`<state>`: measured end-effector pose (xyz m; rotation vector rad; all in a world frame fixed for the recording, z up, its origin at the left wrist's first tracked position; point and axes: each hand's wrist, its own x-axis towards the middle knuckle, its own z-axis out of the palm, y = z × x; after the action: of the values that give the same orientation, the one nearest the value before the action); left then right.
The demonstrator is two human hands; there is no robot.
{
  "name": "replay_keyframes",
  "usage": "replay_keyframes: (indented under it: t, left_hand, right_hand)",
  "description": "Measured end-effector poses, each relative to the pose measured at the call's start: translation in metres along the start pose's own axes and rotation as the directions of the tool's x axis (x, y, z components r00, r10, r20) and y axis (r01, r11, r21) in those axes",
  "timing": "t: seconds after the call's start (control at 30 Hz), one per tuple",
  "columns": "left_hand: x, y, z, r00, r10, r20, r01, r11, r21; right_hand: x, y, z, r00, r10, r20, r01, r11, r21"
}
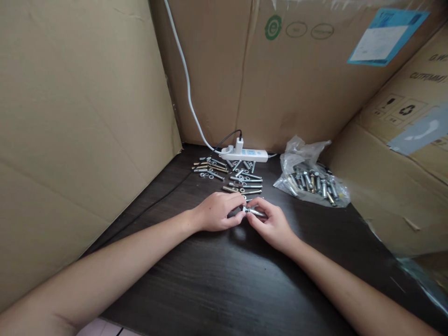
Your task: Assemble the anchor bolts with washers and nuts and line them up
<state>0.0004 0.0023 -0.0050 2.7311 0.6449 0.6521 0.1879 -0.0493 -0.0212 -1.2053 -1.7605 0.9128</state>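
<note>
Just above the dark table (210, 284), my two hands meet at a silvery expansion bolt (258, 213). My left hand (219, 212) pinches the nut end between thumb and fingers. The shank, pointing right, is gripped by my right hand (273, 223), thumb and fingertips closed around it. A pale nut or bolt head (244, 209) shows between the two sets of fingertips. Right behind my hands lie several loose bolts and sleeves (245, 185), silver and brassy, with washers (211, 177) among them. My fingers partly cover the nearest pieces.
A white power strip (261, 155) with a plugged-in charger (239, 145) lies behind the bolts. A black cable (159, 202) crosses the table's left side. To the right sits a clear plastic bag (301, 151) of bolts. Cardboard boxes (297, 88) wall in the back and sides.
</note>
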Motion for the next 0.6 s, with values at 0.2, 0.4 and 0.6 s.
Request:
replay_keyframes:
  t: [0.2, 0.4, 0.6]
  left_hand:
    - [-0.0003, -0.0018, 0.0008, 0.999, -0.017, 0.04, 0.017, 1.0, 0.0]
    - [-0.0012, 0.001, -0.0039, 0.997, -0.038, 0.065, 0.041, 0.998, -0.051]
    - [-0.0016, 0.0037, -0.0038, 1.0, -0.006, 0.019, 0.007, 0.998, -0.055]
  right_hand:
    - [-0.0005, 0.0009, -0.0001, 1.0, 0.002, 0.012, -0.002, 1.0, -0.005]
    - [0.0001, 0.0001, 0.0002, 1.0, -0.003, 0.008, 0.003, 1.0, 0.004]
    - [-0.0006, 0.001, 0.0013, 1.0, -0.006, 0.009, 0.006, 0.999, 0.032]
